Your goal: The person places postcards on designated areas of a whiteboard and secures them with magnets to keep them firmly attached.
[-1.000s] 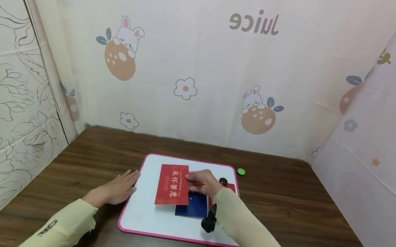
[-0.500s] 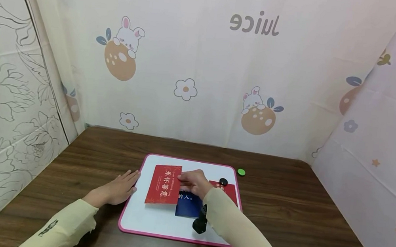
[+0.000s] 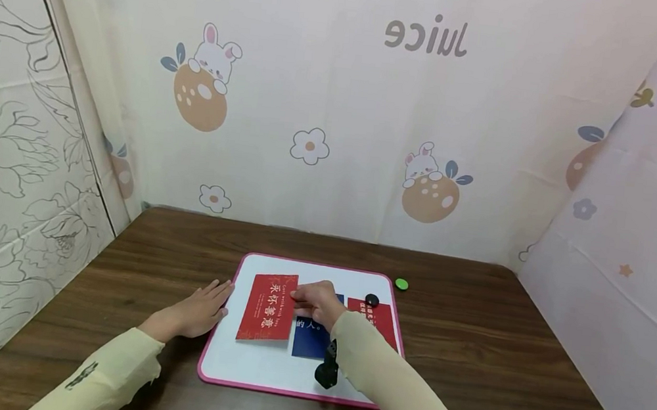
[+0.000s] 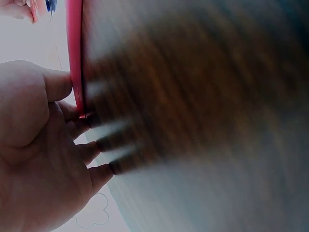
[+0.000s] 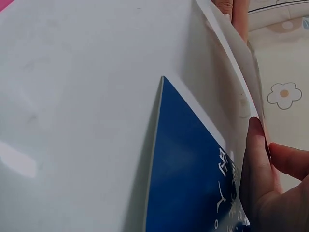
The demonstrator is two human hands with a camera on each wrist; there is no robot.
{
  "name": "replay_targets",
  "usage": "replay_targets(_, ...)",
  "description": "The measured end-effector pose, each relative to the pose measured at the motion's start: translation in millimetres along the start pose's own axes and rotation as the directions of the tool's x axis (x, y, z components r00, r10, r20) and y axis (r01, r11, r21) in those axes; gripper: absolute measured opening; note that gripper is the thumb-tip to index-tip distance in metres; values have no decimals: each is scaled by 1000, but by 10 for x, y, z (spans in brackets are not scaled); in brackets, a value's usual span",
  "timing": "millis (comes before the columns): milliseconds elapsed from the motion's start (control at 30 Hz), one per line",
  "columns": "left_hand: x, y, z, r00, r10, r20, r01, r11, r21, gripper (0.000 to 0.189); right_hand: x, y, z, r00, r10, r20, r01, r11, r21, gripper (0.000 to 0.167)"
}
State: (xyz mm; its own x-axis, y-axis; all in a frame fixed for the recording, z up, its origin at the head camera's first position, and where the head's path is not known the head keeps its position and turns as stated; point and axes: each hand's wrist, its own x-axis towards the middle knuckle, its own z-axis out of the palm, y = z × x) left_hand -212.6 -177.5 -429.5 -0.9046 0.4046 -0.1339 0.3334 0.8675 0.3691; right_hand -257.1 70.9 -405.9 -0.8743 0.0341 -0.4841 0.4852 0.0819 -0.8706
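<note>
My right hand pinches the right edge of a red card with white Chinese lettering, over the left part of a pink-rimmed whiteboard. The right wrist view has thumb and finger on the card's edge, its pale back tilted above the board. A blue card with white characters lies on the board, partly hidden by that hand. Farther right is another red card, a round black magnet at its top. My left hand lies with fingers extended, fingertips at the board's left rim.
A round green piece, like a magnet, lies on the dark wooden table just beyond the board's upper right corner. Printed curtains hang behind the table and along both sides. A black wrist camera hangs below the right wrist.
My right hand has carried the red card leftward across the board, uncovering more of the blue card and the other red card. The left hand has stayed in place.
</note>
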Motion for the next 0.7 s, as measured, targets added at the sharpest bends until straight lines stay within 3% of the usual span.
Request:
replay_targets(400, -8, 14, -22, 1000, 4, -5, -4, 1000, -10, 60, -17, 33, 57, 997, -75, -27, 74, 996, -57, 20)
replay_targets(700, 0, 8, -29, 1000, 7, 5, -7, 1000, -8, 59, -43, 38, 94, 975, -212, -70, 189, 951, -245, 18)
